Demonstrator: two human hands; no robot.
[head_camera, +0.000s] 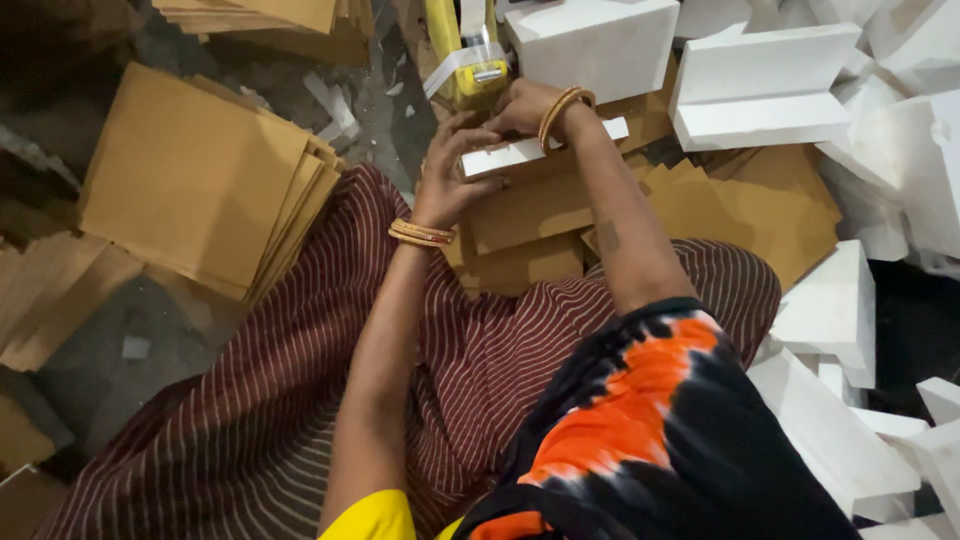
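My left hand (452, 172) grips the near end of a narrow white foam strip (540, 148) that lies across a folded brown cardboard piece (530, 215) on my lap. My right hand (522, 104) rests on the strip's upper edge, fingers curled, just below a yellow tape dispenser (468, 62) with a white tape end hanging from it. Whether the right hand holds the dispenser or the strip, I cannot tell. Both wrists wear gold bangles.
A stack of flat brown cardboard sheets (200, 180) lies to the left on the grey floor (130, 350). White foam blocks (760, 85) pile up at the top and right. More cardboard (750, 205) sits under them. My striped maroon cloth (300, 400) covers my legs.
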